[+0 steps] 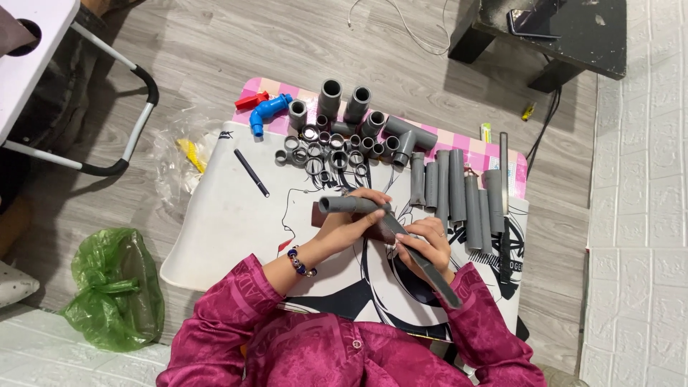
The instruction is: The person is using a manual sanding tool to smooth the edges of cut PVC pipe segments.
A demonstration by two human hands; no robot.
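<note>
Pipe bits everywhere on this one. Along the far edge of the white printed mat (229, 229) sits a cluster of small grey fittings (326, 147), rings and couplers packed together, with a few bigger grey elbows and tees (401, 136) just behind them. To the right of those, a row of straight grey pipe lengths (459, 193) lies side by side, and a long dark flat tool (504, 201) lies just past them. A blue tap (266, 113) and a red piece (251, 100) sit at the far left corner, on a pink checked sheet (473, 147) poking out from under the mat. A black pen (251, 173) lies alone on the mat, well apart from the hands. Off on the wood floor there's a green plastic bag (111, 287) and a clear crumpled bag (179, 161). Nothing sits between the hands and the parts.

Now the main thing: a grey pipe assembly (358, 206), held over the middle of the mat above the drawn face. It's a short pipe pointing left with its open end showing, joined to a longer piece running down toward the right sleeve. Left hand (351, 226) is wrapped around it from underneath, fingers closed on the short part. Right hand (423, 244) is clenched around the longer, slanted part. Both sleeves are magenta, and there's a beaded bracelet (301, 262) on the left wrist.
</note>
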